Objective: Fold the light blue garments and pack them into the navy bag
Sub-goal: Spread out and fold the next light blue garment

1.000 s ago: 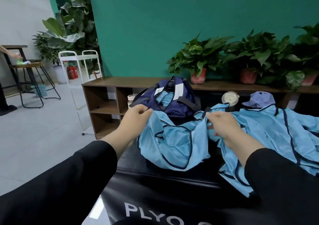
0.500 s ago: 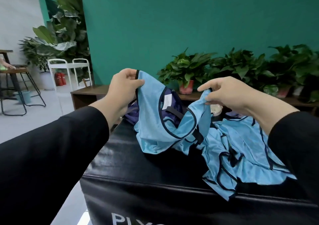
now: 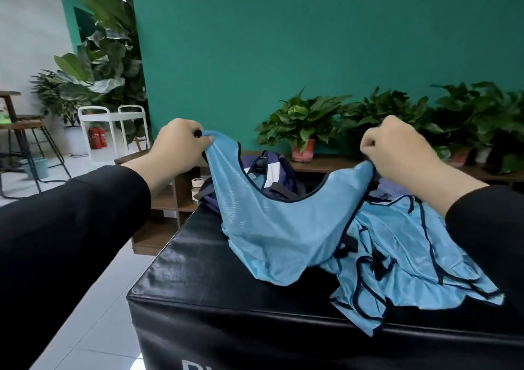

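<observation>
The black padded bench [image 3: 226, 290] carries everything: its near left part is bare vinyl, and a loose heap of light blue garments [image 3: 411, 259] with dark trim sprawls over its right side, one corner drooping past the near edge. That overhang is the biggest risk I see, since a tug on anything tangled with the heap could drag it off onto the floor. At the far edge of the bench sits the navy bag [image 3: 275, 177], its mouth apparently open toward the person, with some light blue cloth visible inside; the slack opening could fold shut or the bag tip if a garment is pushed in one-handed. In front of it hangs the light blue bib [image 3: 272, 233], held up by its two shoulder straps, neck scoop on top, hem resting crumpled on the bench beside the heap and possibly overlapping it. Its long axis runs top to bottom, straps up and hem down toward the near side, while the spread between the straps runs left to right. The mesh looks slippery, so uneven tension could twist it and spoil the fold. The left hand [image 3: 178, 145] pinches the left strap with its fingers curled tight on the cloth; the right hand [image 3: 402, 148] has its fingers clamped on the right strap.
</observation>
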